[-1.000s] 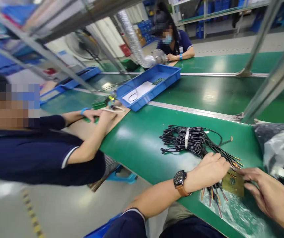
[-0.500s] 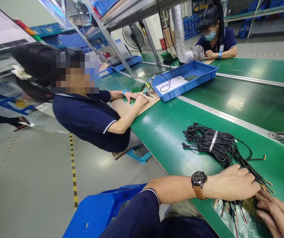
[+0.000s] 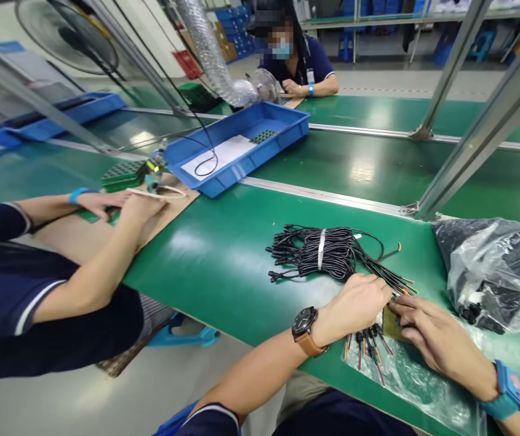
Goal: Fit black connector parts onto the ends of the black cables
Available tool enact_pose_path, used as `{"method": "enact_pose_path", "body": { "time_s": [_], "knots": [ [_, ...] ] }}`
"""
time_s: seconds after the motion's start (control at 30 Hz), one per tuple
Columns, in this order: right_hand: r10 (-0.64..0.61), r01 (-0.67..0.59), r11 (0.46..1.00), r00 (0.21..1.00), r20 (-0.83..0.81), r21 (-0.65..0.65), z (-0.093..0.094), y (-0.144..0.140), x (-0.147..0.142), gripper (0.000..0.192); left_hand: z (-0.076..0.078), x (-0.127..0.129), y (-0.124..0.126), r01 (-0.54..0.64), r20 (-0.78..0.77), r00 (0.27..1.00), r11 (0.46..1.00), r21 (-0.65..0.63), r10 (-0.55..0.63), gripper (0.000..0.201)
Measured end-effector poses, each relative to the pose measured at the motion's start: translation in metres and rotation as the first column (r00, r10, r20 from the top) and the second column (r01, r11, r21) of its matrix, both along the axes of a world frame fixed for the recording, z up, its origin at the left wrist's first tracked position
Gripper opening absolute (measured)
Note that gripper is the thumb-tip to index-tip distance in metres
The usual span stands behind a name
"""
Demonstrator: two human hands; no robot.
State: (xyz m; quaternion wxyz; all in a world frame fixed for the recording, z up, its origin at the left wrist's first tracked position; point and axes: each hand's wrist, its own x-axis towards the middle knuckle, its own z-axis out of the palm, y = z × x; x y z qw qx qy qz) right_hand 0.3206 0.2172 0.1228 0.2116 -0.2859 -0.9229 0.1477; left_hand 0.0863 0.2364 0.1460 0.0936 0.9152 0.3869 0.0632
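Nothing legible from here: no words, brands or numbers I can make out. Marks and label spots, all unreadable:
- Watch [image 3: 304, 320], by the desk's [image 3: 223, 242] front edge: pale marks on a dark dial, too small to read.
- Blue wristband [image 3: 509, 387], near the front edge, further right: small reddish mark on its face, blurred.
- Cables [image 3: 336, 251], mid-desk: small white tag [image 3: 357, 236] toward their right end, too small.
- Paper [image 3: 218, 157] in the tray [image 3: 260, 166], at the desk's far edge: any print unresolved.
- Co-worker's badge [image 3: 310, 75], beyond the tray: too far off.
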Motion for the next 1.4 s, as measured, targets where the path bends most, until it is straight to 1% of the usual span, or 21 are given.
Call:
{"method": "enact_pose_path", "body": {
  "time_s": [0.07, 0.2, 0.3, 0.37, 0.4, 0.47, 0.57, 0.6, 0.67, 0.77, 0.87, 0.97, 1.03, 1.1, 1.2, 1.3, 1.4],
  "knots": [
    [-0.018, 0.018, 1.0, 1.0, -0.013, -0.005, 0.0, 0.0, -0.001, 0.009, -0.001, 0.001, 0.0, -0.01, -0.003, 1.0, 1.0, -0.015, 0.01, 0.007],
    [-0.082, 0.082, 0.997, 0.993, -0.089, -0.004, 0.0, 0.0, 0.0, 0.008, -0.005, 0.002, -0.001, -0.022, -0.025, 0.999, 0.999, -0.032, 0.021, 0.009],
    [-0.065, 0.061, 0.996, 0.995, -0.073, -0.061, 0.002, 0.0, -0.002, 0.008, -0.005, 0.003, -0.001, -0.035, -0.039, 0.999, 0.998, -0.047, 0.033, 0.009],
    [-0.081, 0.072, 0.991, 0.994, -0.078, -0.116, 0.003, -0.001, -0.003, 0.01, -0.003, 0.003, -0.001, -0.05, -0.038, 0.998, 0.997, -0.063, 0.047, 0.009],
    [-0.117, 0.103, 0.985, 0.988, -0.1, -0.135, 0.004, -0.001, -0.002, 0.011, -0.002, 0.003, -0.001, -0.059, -0.032, 0.998, 0.996, -0.074, 0.057, 0.009],
    [-0.237, 0.215, 0.967, 0.956, -0.173, -0.138, 0.006, 0.0, 0.001, 0.014, 0.0, 0.002, -0.001, -0.077, -0.002, 0.997, 0.991, -0.109, 0.078, 0.008],
    [-0.415, 0.397, 0.91, 0.87, -0.266, -0.123, 0.009, 0.0, 0.006, 0.012, 0.003, 0.0, -0.001, -0.085, 0.101, 0.989, 0.981, -0.173, 0.104, 0.007],
    [-0.449, 0.429, 0.894, 0.849, -0.278, -0.134, 0.009, 0.0, 0.007, 0.011, 0.004, 0.0, -0.001, -0.075, 0.149, 0.983, 0.979, -0.191, 0.105, 0.008],
    [-0.482, 0.444, 0.875, 0.834, -0.268, -0.192, 0.01, 0.0, 0.007, 0.011, 0.004, 0.0, -0.001, -0.045, 0.246, 0.964, 0.976, -0.213, 0.098, 0.013],
    [-0.496, 0.414, 0.852, 0.833, -0.243, -0.32, 0.006, -0.001, 0.004, 0.016, 0.006, 0.001, -0.004, 0.005, 0.347, 0.934, 0.972, -0.236, 0.079, 0.02],
    [-0.511, 0.357, 0.805, 0.824, -0.246, -0.475, 0.001, -0.002, 0.0, 0.023, 0.006, 0.004, -0.007, 0.017, 0.419, 0.903, 0.969, -0.245, 0.09, 0.021],
    [-0.518, 0.245, 0.72, 0.812, -0.269, -0.649, -0.002, -0.005, -0.004, 0.03, 0.005, 0.006, -0.01, 0.014, 0.496, 0.863, 0.975, -0.222, 0.101, 0.01],
    [-0.529, 0.168, 0.659, 0.797, -0.292, -0.733, 0.0, -0.007, -0.007, 0.034, 0.004, 0.007, -0.011, 0.019, 0.531, 0.842, 0.979, -0.203, 0.094, 0.006],
    [-0.539, 0.112, 0.614, 0.782, -0.312, -0.781, 0.002, -0.009, -0.009, 0.035, 0.003, 0.008, -0.011, 0.015, 0.557, 0.825, 0.981, -0.194, 0.098, 0.008],
    [-0.537, 0.054, 0.57, 0.78, -0.321, -0.82, 0.006, -0.011, -0.012, 0.034, 0.002, 0.01, -0.012, -0.008, 0.582, 0.805, 0.982, -0.188, 0.118, 0.008],
    [-0.531, 0.031, 0.542, 0.787, -0.314, -0.84, 0.008, -0.012, -0.012, 0.035, 0.0, 0.012, -0.012, -0.042, 0.574, 0.809, 0.985, -0.165, 0.131, 0.01],
    [-0.532, 0.016, 0.53, 0.784, -0.318, -0.848, 0.008, -0.012, -0.013, 0.036, -0.003, 0.013, -0.012, -0.06, 0.559, 0.82, 0.99, -0.124, 0.12, 0.012]
  ]
}}
